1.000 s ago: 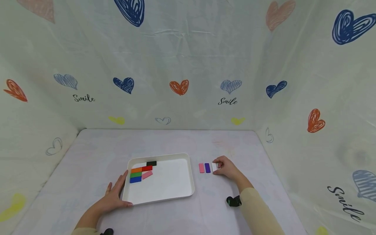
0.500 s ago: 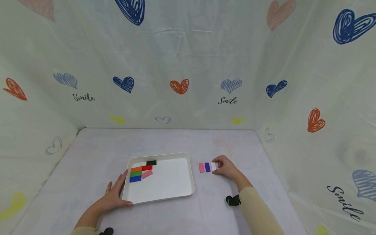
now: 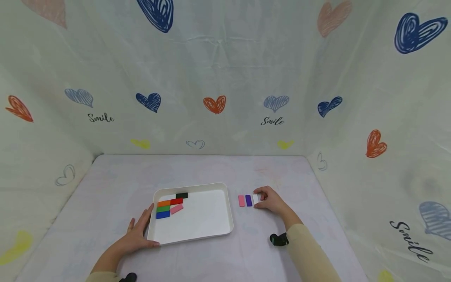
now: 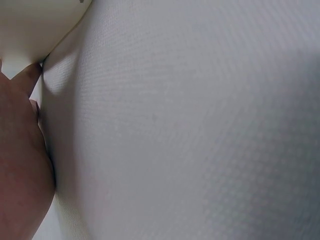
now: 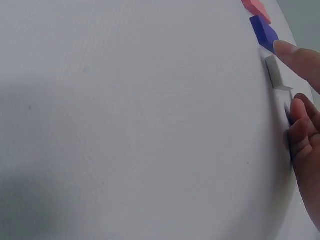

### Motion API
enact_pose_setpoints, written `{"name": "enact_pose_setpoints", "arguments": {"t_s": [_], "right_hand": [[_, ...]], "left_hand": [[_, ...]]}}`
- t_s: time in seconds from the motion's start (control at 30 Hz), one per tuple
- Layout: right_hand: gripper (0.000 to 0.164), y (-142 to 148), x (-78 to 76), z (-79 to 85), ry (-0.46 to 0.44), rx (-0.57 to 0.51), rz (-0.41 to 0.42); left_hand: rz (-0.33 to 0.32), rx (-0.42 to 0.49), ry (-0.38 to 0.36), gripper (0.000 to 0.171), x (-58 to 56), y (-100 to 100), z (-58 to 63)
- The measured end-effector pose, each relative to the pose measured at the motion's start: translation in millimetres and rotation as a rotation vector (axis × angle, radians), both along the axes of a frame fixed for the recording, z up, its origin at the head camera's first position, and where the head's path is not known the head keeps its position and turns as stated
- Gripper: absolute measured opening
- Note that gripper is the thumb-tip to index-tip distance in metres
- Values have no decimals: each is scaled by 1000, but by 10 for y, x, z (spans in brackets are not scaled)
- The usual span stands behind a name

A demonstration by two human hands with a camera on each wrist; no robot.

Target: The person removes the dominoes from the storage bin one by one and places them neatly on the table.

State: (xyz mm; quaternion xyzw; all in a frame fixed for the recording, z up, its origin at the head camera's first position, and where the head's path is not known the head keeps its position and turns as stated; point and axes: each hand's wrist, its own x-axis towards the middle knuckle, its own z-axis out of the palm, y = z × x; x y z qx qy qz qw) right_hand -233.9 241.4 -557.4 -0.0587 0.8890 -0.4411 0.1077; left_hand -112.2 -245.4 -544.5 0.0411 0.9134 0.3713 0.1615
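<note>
My left hand (image 3: 135,236) rests against the left end of a white tray (image 3: 197,221), fingers extended along its side and thumb at the front corner. Right of the tray, my right hand (image 3: 272,202) pinches a small white block (image 3: 255,199) endwise, index finger at the far end and thumb at the near end. That block lies close beside a purple block (image 3: 248,200), with a pink block (image 3: 241,201) left of it. The right wrist view shows the white block (image 5: 273,72) on the table, a fingertip right by the purple block (image 5: 264,34).
At the tray's left end lie a black block (image 3: 181,195), a red block (image 3: 176,201), an orange block (image 3: 163,203), a green block (image 3: 163,209), a blue block (image 3: 163,215) and a tilted pink block (image 3: 176,209). A heart-printed curtain (image 3: 239,78) borders the table.
My right hand has slid the white block slightly left, narrowing its gap to the purple block. The left hand and the tray have stayed put.
</note>
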Motion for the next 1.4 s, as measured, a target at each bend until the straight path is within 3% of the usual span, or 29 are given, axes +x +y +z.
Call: {"name": "enact_pose_setpoints", "arguments": {"t_s": [0.23, 0.47, 0.57, 0.83, 1.07, 1.4], "right_hand": [[51, -127, -9, 192, 19, -76, -77], [52, -421, 69, 514, 7, -279, 16], [52, -573, 93, 561, 16, -320, 81], [50, -942, 124, 521, -3, -339, 157], [52, -1304, 211, 514, -13, -396, 285], [47, -1831, 310, 513, -46, -375, 351]], "left_hand": [[1, -2, 1, 138, -2, -3, -26], [2, -3, 11, 139, 5, -25, -15], [-4, -2, 8, 138, 8, -27, -6], [10, -8, 3, 140, 1, -25, -36], [12, -3, 14, 140, 4, -27, -41], [13, 6, 7, 138, 5, -19, -17]]}}
